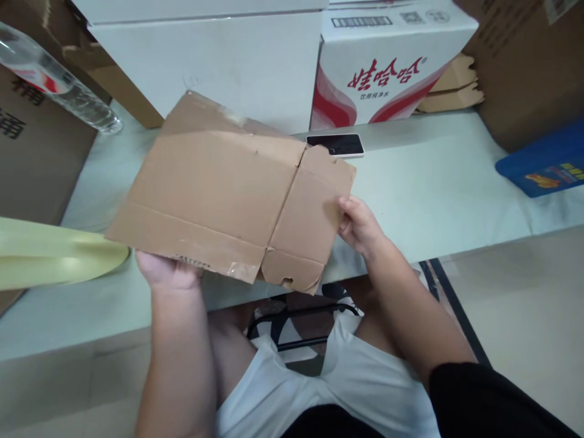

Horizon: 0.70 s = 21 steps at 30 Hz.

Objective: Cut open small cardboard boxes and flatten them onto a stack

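A flattened brown cardboard box (219,194) with creased flaps is held above the near edge of a pale table (433,201). My left hand (166,271) grips its lower left edge from beneath, fingers hidden under the cardboard. My right hand (358,225) pinches the right flap's edge, fingers closed on it. A pale yellow tape roll (59,258) lies just left of my left hand.
A phone (336,145) lies face up behind the cardboard. White cartons (219,61) and a red-printed carton (387,67) stand at the back. A plastic water bottle (59,82) lies on brown boxes at left. A blue packet (545,161) sits at right.
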Motion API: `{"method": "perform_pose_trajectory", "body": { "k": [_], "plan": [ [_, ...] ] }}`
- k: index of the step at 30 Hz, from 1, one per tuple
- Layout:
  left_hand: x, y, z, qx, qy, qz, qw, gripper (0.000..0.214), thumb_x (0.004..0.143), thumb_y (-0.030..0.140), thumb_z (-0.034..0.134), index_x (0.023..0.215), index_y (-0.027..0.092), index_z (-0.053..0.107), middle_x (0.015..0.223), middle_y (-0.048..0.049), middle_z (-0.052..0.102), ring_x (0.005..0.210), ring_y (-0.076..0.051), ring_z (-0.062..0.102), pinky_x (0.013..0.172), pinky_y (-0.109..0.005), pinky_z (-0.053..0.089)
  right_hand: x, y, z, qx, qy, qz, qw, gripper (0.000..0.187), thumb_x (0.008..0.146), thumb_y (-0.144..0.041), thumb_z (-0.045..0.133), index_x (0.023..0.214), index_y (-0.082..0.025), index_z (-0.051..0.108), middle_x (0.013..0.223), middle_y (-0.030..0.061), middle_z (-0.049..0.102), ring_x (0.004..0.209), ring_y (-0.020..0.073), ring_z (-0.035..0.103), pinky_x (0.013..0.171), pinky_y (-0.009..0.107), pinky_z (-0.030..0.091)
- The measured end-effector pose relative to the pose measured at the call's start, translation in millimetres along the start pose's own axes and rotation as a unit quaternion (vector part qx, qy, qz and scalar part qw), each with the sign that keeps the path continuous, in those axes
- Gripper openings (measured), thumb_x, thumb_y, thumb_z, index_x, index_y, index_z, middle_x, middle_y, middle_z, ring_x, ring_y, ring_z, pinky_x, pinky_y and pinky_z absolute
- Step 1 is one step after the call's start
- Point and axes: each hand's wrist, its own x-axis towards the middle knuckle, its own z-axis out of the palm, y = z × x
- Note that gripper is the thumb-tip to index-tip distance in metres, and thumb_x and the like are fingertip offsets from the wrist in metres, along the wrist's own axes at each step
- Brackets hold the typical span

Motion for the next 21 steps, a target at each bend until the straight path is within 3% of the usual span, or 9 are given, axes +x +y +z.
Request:
{"method": "perform_pose_trajectory", "body": {
  "k": [2,5,8,12,15,18,21],
  "plan": [
    [-4,4,3.6,-0.017,-0.002,0.000,1.000,0.042,0.079,0.056,0.069,0.108,0.026,0.066,0.112,-0.0046,0.079,0.136,-0.030,0.062,0.109,-0.043,0.056,-5,-5,5,0.032,-0.029,0.044,0.998,0.051,0.061,-0.062,0.085,0.083,-0.022,0.061,0.066,-0.0017,0.063,0.049,0.0106,0.052,0.041,0.023,0.041],
    [-11,9,8.5,-0.061,-0.032,-0.008,0.998,0.043,0.085,0.062,0.060,0.109,0.027,0.067,0.115,-0.0034,0.079,0.138,-0.029,0.061,0.113,-0.042,0.053,-6,-10,10,0.064,-0.001,0.049,0.997,0.046,0.059,-0.054,0.087,0.075,-0.021,0.058,0.056,-0.0054,0.058,0.036,0.0033,0.030,0.032,0.020,0.020],
    [-13,6,8.2,-0.070,-0.013,-0.026,0.997,0.041,0.081,0.055,0.068,0.108,0.024,0.066,0.116,-0.0056,0.079,0.140,-0.030,0.059,0.116,-0.043,0.052,-5,-11,11,0.070,0.011,0.063,0.996,0.046,0.057,-0.052,0.088,0.075,-0.021,0.060,0.056,-0.0052,0.060,0.036,0.0027,0.030,0.030,0.019,0.021],
    [-5,-2,3.6,-0.056,0.061,-0.070,0.994,0.029,0.076,0.037,0.070,0.098,0.019,0.066,0.108,-0.0085,0.080,0.138,-0.027,0.060,0.119,-0.039,0.049,-12,-11,13,0.047,-0.055,0.079,0.994,0.053,0.057,-0.059,0.090,0.081,-0.019,0.063,0.060,-0.0030,0.064,0.034,0.0033,0.037,0.029,0.019,0.026],
    [-4,-1,3.5,-0.067,0.028,-0.067,0.995,0.027,0.076,0.039,0.071,0.094,0.018,0.067,0.107,-0.0087,0.080,0.134,-0.027,0.062,0.115,-0.037,0.052,-19,-17,13,0.046,-0.080,0.076,0.993,0.059,0.054,-0.060,0.092,0.084,-0.020,0.063,0.060,-0.0036,0.065,0.031,0.0025,0.033,0.027,0.021,0.024],
    [-6,4,4.6,-0.091,-0.042,-0.112,0.989,0.030,0.074,0.046,0.073,0.093,0.023,0.071,0.108,-0.0057,0.079,0.124,-0.027,0.067,0.099,-0.036,0.060,-27,-32,-4,0.054,-0.002,0.038,0.998,0.060,0.051,-0.057,0.095,0.088,-0.020,0.064,0.063,-0.0039,0.066,0.031,0.0016,0.029,0.026,0.021,0.019],
    [-10,9,3.5,-0.087,-0.067,-0.166,0.980,0.030,0.077,0.047,0.071,0.102,0.031,0.076,0.124,-0.0026,0.076,0.124,-0.024,0.067,0.090,-0.035,0.063,-38,-58,-46,0.074,0.119,-0.047,0.989,0.058,0.049,-0.054,0.097,0.085,-0.023,0.063,0.060,-0.0070,0.061,0.033,0.0005,0.023,0.027,0.021,0.015]
  ]
}}
